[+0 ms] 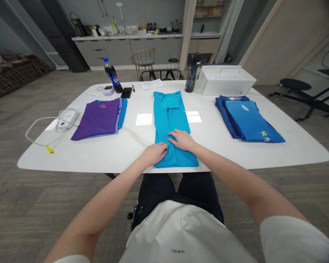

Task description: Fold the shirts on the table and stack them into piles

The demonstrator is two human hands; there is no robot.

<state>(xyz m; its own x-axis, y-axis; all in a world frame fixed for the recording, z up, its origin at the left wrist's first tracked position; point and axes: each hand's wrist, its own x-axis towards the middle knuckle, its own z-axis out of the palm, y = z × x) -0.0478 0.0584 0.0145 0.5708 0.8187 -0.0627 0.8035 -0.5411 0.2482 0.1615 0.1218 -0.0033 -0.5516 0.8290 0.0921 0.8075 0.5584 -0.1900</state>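
Note:
A turquoise shirt [164, 120], folded lengthwise into a long strip, lies in front of me with its near end close to the table's front edge. A sleeve is laid down along its middle, and the far end has a folded flap. My left hand [155, 153] rests on the strip's left edge, fingers slightly bent and pointing inward. Higher up on the right side, my right hand [181, 140] lies on the fabric with its fingers spread. Neither hand grips the cloth visibly.
On the white table [214, 153], folded purple [101, 118] and blue shirts [252, 120] flank me. Farther back stand a cola bottle [113, 76], a phone [126, 92], a dark water bottle [192, 73] and a white box [224, 80]. A power strip [68, 118] with cables lies left.

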